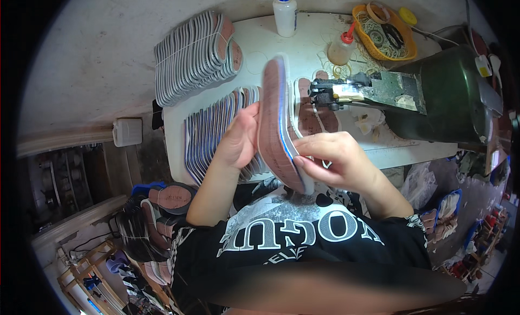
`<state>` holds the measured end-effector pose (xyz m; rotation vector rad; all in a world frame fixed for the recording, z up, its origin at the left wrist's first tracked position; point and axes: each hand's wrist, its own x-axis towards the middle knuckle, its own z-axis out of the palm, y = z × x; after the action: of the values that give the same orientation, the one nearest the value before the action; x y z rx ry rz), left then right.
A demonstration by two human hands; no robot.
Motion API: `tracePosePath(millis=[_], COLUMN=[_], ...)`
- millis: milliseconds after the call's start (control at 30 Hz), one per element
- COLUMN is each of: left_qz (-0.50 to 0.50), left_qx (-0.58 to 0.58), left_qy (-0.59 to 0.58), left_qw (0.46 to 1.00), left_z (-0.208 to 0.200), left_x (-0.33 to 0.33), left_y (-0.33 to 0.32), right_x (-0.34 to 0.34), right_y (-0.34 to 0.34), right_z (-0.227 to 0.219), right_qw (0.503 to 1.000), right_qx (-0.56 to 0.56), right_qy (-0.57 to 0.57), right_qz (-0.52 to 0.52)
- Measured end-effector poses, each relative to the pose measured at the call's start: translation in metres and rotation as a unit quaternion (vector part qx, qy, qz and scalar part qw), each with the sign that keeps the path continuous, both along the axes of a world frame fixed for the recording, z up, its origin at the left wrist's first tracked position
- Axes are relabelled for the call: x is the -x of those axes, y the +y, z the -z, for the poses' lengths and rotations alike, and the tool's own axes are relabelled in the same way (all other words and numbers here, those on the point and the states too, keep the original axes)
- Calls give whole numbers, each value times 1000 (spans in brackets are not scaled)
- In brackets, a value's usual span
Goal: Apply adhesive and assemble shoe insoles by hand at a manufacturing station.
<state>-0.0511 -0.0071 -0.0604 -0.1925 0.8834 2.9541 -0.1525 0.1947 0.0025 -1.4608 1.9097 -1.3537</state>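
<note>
In front of my chest a brown shoe insole (273, 120) stands on its edge, its toe end pointing away. Pale white and blue layers show along its right edge. My left hand (241, 135) supports it from the left, fingers against its side and partly hidden behind it. With thumb and forefinger my right hand (338, 161) pinches the lower right edge. Just beyond, several brown insoles with white rims (307, 106) lie flat on the white table (254, 60) under the sewing machine's arm (374, 92). Left of my left hand runs a row of stacked insoles (208, 128).
A tied bundle of insoles (189, 58) stands at the far left. Along the back are a white bottle (285, 18), a red-tipped squeeze bottle (340, 48) and a yellow basket (409, 44) of bands. The green machine body (447, 93) fills the right side.
</note>
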Motion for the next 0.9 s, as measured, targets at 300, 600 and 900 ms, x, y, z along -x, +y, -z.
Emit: tracePosePath(millis=[300,600,900], left_qz=[-41,-198,-168], left_qx=[179,332,276], left_qy=[9,32,-63], left_qw=[983,922,944], left_z=[-40,-33,-49], left_x=[43,55,106], left_y=[55,74,61], right_x=[16,37,29], right_y=[7,23,45], right_z=[54,9,30], right_qw=[811,954,903], right_qx=[81,-75,1], right_qy=[-575,-286,-425], right_qz=[-72,60,57])
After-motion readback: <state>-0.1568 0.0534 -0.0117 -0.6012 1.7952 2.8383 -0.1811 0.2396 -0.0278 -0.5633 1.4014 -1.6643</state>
